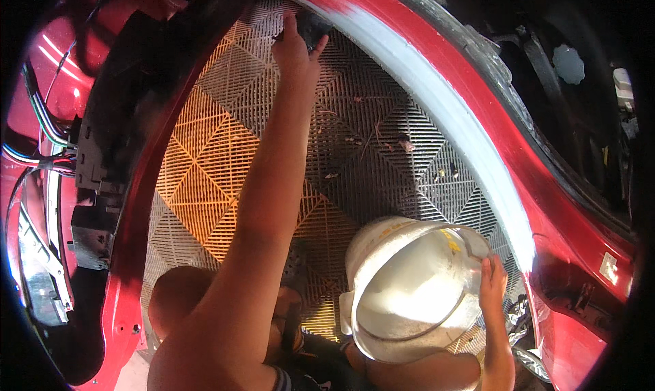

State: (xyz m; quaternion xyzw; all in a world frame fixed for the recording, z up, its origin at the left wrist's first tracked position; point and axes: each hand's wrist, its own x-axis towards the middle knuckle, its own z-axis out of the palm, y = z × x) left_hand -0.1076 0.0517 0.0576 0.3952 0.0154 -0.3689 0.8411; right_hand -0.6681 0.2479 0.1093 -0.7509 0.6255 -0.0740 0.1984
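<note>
Stretched far forward, my left hand (293, 48) has its fingers around a black thing (314, 28), whose kind I cannot make out in the shadow. It is next to the far end of a red car body panel (471, 97) with a pale grey coated strip (450, 121) along its curved inner edge. On the near right, my right hand (492, 282) grips the rim of a white plastic bucket (382, 248). The bucket is tilted, its mouth facing me. Strong light falls inside it, and no contents can be made out there.
Interlocking slatted floor tiles (225, 152), orange and grey, lie below with bits of debris. On the left is another red panel (126, 275) with a black plastic part (129, 104) and loose wires (44, 128). My bent knee (179, 295) is at lower left.
</note>
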